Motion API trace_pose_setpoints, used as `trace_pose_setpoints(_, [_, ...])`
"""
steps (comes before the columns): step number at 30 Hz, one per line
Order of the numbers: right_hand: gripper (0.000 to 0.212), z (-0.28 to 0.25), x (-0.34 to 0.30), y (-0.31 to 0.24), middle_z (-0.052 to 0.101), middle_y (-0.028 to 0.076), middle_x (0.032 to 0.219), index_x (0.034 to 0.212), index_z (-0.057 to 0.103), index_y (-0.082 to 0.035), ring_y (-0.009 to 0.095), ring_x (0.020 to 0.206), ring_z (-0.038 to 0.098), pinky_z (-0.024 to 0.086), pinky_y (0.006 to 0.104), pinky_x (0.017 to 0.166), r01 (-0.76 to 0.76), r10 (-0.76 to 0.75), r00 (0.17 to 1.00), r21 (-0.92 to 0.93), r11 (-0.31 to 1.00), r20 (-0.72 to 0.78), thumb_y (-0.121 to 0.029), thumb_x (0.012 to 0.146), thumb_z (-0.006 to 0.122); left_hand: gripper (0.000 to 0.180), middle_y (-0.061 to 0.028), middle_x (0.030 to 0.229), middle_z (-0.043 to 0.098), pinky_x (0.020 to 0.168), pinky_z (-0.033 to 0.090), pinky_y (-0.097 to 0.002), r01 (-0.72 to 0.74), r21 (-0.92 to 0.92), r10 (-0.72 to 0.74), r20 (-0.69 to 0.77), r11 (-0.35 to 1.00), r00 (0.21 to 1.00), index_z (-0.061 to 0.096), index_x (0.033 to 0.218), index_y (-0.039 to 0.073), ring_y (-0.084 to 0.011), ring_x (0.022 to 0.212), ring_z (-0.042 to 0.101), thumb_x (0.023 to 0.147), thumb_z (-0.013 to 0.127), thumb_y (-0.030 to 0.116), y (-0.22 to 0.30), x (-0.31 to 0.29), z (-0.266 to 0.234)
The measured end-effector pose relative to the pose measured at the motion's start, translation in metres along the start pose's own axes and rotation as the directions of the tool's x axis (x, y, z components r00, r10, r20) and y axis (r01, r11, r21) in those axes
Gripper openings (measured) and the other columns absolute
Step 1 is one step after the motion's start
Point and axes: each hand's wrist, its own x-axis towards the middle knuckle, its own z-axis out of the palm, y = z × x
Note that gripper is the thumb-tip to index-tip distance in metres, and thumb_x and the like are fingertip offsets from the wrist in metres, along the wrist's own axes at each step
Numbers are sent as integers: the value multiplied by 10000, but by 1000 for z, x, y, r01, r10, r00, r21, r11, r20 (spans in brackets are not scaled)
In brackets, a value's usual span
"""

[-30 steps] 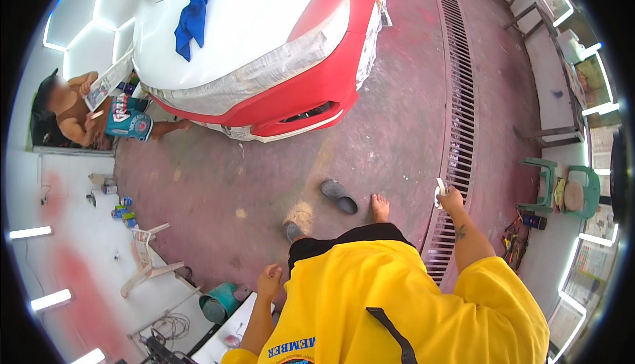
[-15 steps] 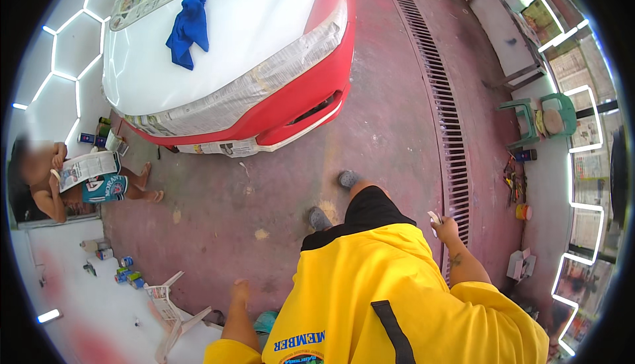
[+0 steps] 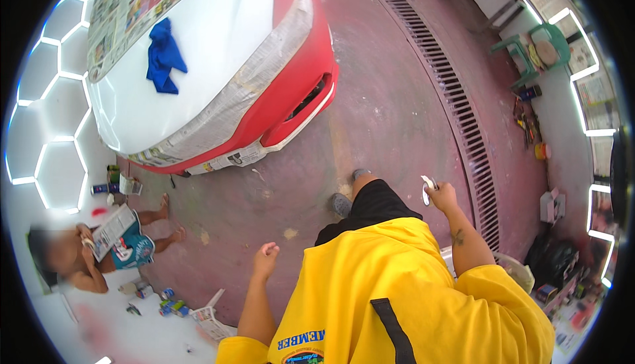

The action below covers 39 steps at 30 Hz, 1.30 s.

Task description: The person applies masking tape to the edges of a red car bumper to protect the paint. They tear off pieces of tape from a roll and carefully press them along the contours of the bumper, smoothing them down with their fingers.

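Note:
My right hand point(image 3: 443, 196) is closed on a small white curled strip point(image 3: 427, 189), whose exact kind I cannot make out. That arm hangs out over the floor, left of the drain grate point(image 3: 456, 116). Left of my yellow shirt, my left hand point(image 3: 266, 259) hangs low with its fingers curled in and nothing visible in them. Ahead to the left stands a car point(image 3: 291, 92) with a white hood and red bumper. Newspaper masking point(image 3: 241, 89) runs along its front edge. A blue cloth point(image 3: 163, 58) lies crumpled on the hood. Neither hand touches the car.
On the left another person point(image 3: 109, 245) holds newspaper by the wall. Cans point(image 3: 173, 306) and a newspaper-covered frame point(image 3: 213, 321) are nearby. Along the right wall are a green chair point(image 3: 539, 49), tools point(image 3: 526, 122), a white box point(image 3: 552, 205) and a black bag point(image 3: 552, 258).
I have stepped, and my view has shifted, so the car sits further left. My left hand has swung forward into fuller view. The white strip stays in my right hand.

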Motion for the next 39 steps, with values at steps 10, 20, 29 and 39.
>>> trace_pose_setpoints(10, [413,40,-57,85,752,255,844,924,802,-6,413,829,762,571,485,764,-297,294,955,115,948,42,-413,861,835,381,-109,1081,775,897,549,-353,247,268,-283,101,931,954,749,1273,43,-214,996,713,976,766,282,-54,26,-67])
trace_pose_setpoints(20, [371,76,-59,160,746,218,819,914,770,0,371,787,737,537,477,756,-456,449,889,221,862,85,-369,925,809,395,-130,1135,748,902,554,-345,-237,254,196,174,938,965,691,1366,40,-192,995,705,1039,698,262,241,57,-8])
trace_pose_setpoints(29, [239,39,-8,69,722,63,833,1091,738,17,124,686,610,493,339,625,-100,242,937,469,877,-251,-121,909,809,366,-149,1240,753,958,563,-381,-450,261,295,471,854,831,723,1340,77,-262,1094,724,1020,718,254,256,80,2])
trace_pose_setpoints(39, [284,93,-87,-82,684,52,849,1219,725,-4,127,790,628,523,313,743,-27,219,894,441,897,-391,-93,951,742,354,-182,1172,748,926,573,-407,-492,316,360,394,811,846,726,1281,41,-285,1047,734,985,743,233,230,179,-85])
